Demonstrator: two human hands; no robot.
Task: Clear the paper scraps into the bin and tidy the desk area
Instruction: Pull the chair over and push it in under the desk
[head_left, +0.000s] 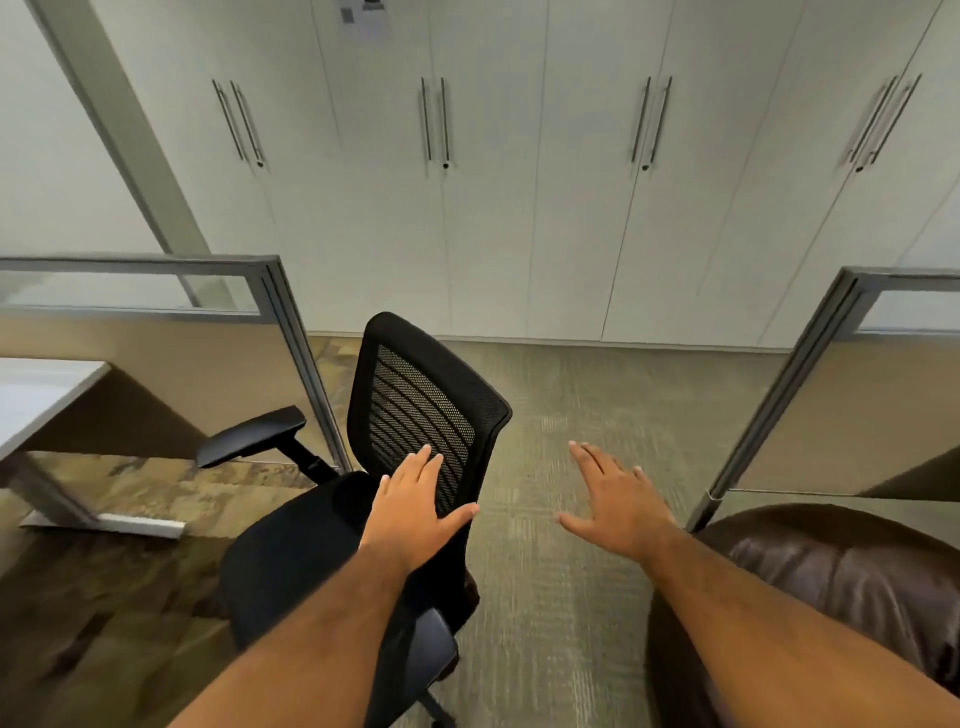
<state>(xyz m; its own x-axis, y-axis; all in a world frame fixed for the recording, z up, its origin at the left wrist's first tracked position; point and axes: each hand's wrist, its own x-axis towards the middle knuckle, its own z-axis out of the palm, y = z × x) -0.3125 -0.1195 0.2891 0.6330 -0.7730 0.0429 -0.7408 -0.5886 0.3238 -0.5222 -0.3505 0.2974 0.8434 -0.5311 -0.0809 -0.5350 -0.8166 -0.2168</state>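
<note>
1. Neither grip is closed on anything: the left hand (422, 501) is spread flat with its fingers apart, over the mesh back of the black office chair (415, 415), and the right hand (618, 499) is spread just as wide over bare carpet, holding nothing.
2. The row of white cupboards (519, 182) fills the far wall, and the carpeted aisle (571, 415) runs between two grey partitions (291, 332) towards it.
3. The counter (41, 395) shows only as a pale corner at the left, behind the partition, with nothing on the part I can see.
4. The office chair stands out in the aisle, turned partly away from the counter, one armrest (252, 436) pointing towards it. A brown leather seat (831, 582) sits low on the right.
5. No paper scraps and no bin are in sight from here, so the step in hand looks like the tidying half: getting the chair back to its place.
6. Whether the left palm actually presses the mesh or hovers just off it, I can't quite tell; the picture is a bit smeared.
7. Both forearms reach forward and down, palms down, the right well apart from the chair.
8. Next would call for a firm hold on the backrest's top edge, then rolling the chair leftward under the counter, clear of the partition post.
</note>
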